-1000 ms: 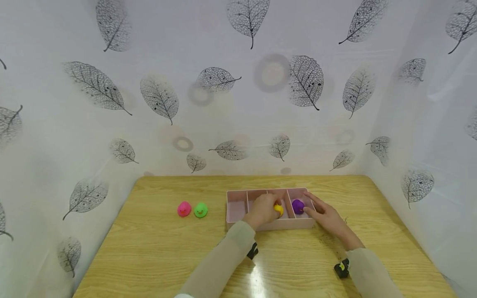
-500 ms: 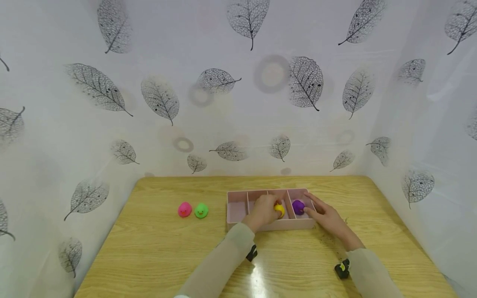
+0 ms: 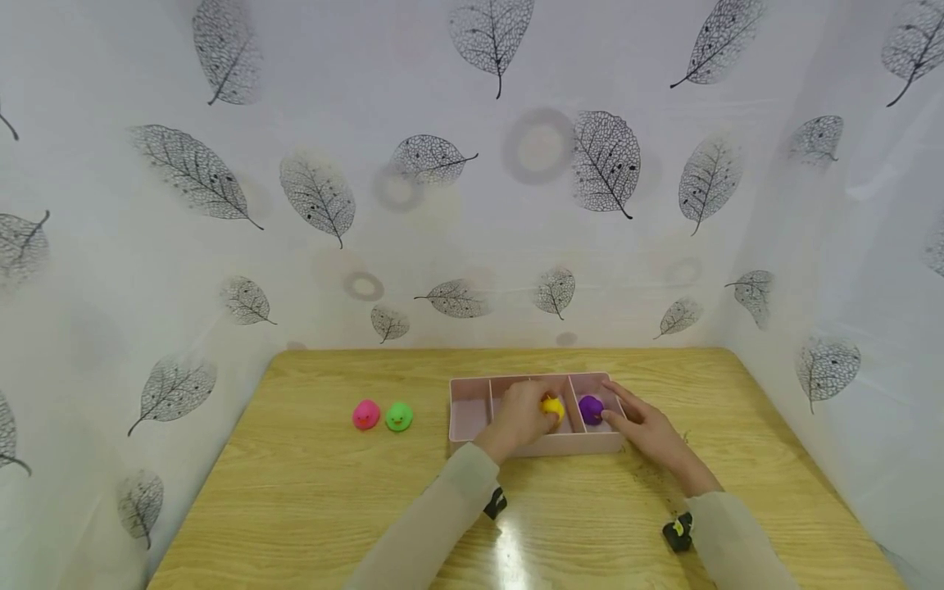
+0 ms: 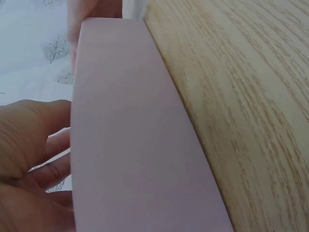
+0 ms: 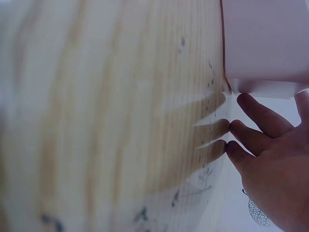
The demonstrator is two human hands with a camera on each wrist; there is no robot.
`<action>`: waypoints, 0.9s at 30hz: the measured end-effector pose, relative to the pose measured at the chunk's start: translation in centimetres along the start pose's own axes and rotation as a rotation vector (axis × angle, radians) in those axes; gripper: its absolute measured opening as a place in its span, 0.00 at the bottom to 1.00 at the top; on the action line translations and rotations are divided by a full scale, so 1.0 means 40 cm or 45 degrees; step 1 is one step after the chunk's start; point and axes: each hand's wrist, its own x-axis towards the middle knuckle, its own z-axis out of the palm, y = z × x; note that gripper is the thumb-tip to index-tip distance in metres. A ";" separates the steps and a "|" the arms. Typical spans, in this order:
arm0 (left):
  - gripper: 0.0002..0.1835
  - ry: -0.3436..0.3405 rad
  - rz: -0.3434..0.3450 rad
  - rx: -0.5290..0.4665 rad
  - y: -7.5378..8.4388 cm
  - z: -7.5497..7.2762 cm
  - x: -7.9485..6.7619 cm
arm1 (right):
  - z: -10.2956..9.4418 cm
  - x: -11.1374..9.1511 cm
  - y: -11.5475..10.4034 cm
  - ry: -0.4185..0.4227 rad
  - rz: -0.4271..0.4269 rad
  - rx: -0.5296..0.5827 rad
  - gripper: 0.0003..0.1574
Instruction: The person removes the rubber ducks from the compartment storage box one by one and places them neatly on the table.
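My left hand [image 3: 519,418] reaches over the front wall of a pink divided box [image 3: 546,445] and pinches a small yellow rubber duck [image 3: 553,408] in the third compartment from the left. In the left wrist view that hand's curled fingers [image 4: 55,169] are partly behind the box wall, which hides the duck. At the box's right end, my right hand [image 3: 652,430] rests with its thumb over the rim beside a purple rubber duck [image 3: 591,409]. Its other fingers [image 5: 260,116] extend outside the end wall, fingertips down at the table.
A pink rubber duck [image 3: 365,415] and a green rubber duck [image 3: 399,416] sit side by side left of the box. The wooden table [image 3: 310,508] ends at a leaf-patterned curtain [image 3: 472,229] behind and on both sides.
The yellow duck has turned and shifted slightly toward the back in my left fingers. My left hand has moved a little left. The right hand stays at the box's end.
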 end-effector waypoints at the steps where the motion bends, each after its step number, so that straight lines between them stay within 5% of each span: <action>1: 0.17 0.004 -0.001 -0.013 0.001 -0.004 -0.001 | 0.000 0.000 0.000 0.001 0.003 -0.001 0.45; 16: 0.20 0.041 -0.007 -0.160 0.020 -0.051 -0.024 | 0.004 0.001 0.007 -0.006 0.018 0.013 0.46; 27: 0.20 0.140 0.001 -0.281 -0.018 -0.084 -0.044 | 0.000 -0.003 -0.004 -0.013 0.002 0.007 0.45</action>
